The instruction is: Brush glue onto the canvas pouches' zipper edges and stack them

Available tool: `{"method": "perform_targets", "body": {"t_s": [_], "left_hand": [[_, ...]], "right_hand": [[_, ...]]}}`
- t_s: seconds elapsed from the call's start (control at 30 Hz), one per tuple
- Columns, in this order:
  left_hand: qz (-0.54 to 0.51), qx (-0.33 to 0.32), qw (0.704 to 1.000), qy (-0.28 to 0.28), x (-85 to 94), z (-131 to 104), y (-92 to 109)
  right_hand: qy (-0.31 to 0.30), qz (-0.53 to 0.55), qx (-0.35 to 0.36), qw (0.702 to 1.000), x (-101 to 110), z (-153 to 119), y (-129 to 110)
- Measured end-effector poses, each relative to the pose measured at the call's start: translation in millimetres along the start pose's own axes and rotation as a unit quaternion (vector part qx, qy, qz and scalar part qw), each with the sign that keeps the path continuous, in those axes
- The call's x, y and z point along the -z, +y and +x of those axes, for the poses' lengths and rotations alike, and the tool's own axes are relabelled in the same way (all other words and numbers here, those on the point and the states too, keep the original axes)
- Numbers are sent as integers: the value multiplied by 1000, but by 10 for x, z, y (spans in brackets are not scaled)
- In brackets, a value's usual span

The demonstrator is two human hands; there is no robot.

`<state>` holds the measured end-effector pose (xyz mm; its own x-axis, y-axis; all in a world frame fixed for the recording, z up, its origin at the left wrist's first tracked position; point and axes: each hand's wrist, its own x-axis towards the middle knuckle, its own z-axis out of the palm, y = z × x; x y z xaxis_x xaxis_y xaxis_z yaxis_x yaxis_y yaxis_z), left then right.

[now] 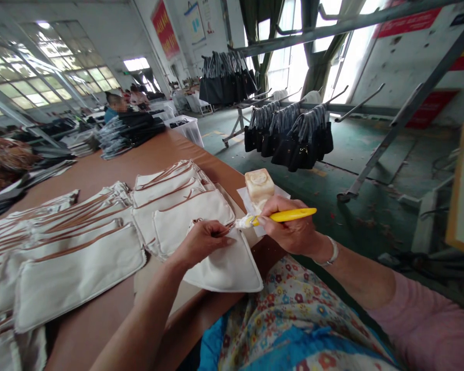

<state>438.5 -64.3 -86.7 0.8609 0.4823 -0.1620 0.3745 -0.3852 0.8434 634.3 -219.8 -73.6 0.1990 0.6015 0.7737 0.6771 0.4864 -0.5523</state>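
My left hand [201, 241] presses down on a cream canvas pouch [228, 268] that lies at the table's near edge, fingers curled over its top edge. My right hand [290, 226] grips a yellow-handled brush [284, 216], and the bristle end touches the pouch's upper right corner. Just behind the brush, a pale block of soap or wax [259, 185] stands on a white paper scrap at the table edge.
Rows of overlapping cream pouches with brown zips [100, 232] cover the brown table [100, 330]. Dark goods are stacked at the far end [131, 131], where a person sits. Racks of black bags [290, 134] stand on the green floor to the right.
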Motion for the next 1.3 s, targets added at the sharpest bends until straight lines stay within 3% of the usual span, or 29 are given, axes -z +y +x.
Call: {"method": "perform_targets", "body": {"t_s": [0.13, 0.23, 0.37, 0.43, 0.53, 0.7, 0.77, 0.9, 0.97, 1.07, 1.2, 1.3], "left_hand": [[-16, -9, 1000, -9, -46, -78, 43], [20, -44, 999, -5, -77, -222, 98], [118, -141, 981, 65, -190, -413, 91], [167, -198, 960, 105, -266, -475, 51], [229, -254, 928, 145, -349, -530, -2], [257, -270, 911, 174, -368, -565, -13], [259, -271, 910, 176, -366, -569, -5], [252, -273, 912, 176, -374, -569, 7], [248, -270, 915, 171, -372, -568, 4], [251, -256, 920, 161, -333, -559, 7], [268, -258, 920, 125, -169, -523, 185], [271, -292, 915, 60, 40, -575, 551]], "right_hand": [[-16, 27, -27, 999, -59, -45, 50], [33, 42, -90, 994, 7, -65, 172], [110, 133, -203, 964, 108, -91, 283], [113, 218, -250, 937, 78, -123, 286], [76, 303, -279, 908, -8, -193, 208], [-34, 334, -271, 902, 92, -233, -2], [-31, 344, -266, 900, 186, -193, -29], [49, 314, -240, 917, 194, -135, 5], [16, 300, -235, 924, 122, -165, 8], [-41, 334, -252, 907, 83, -242, -46], [68, 382, -280, 878, 267, -196, -142], [136, 402, -278, 862, 455, -47, -184]]}}
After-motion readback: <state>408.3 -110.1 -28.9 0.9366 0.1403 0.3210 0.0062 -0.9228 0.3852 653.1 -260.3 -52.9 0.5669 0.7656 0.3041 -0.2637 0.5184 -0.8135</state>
